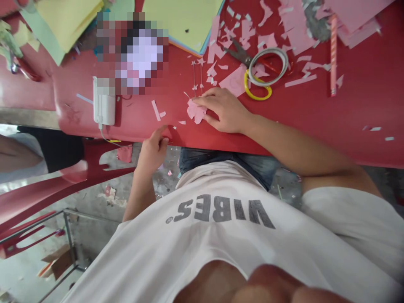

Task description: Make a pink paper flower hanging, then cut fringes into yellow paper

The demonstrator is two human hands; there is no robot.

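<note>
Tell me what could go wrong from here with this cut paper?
The pink paper cutout under the right hand looks thin and could tear or crease. The scissors lie among scraps close by, so a reaching hand might catch the blades. The white power bank sits near the red table's edge, its cable drooping over, and could get knocked off.

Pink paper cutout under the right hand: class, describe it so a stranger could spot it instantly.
On the red table, find the right hand near the edge. Under its fingertips lies a small pink paper cutout. Its lobed, rounded outline sets it apart from the straight-edged pink scraps nearby.
</note>
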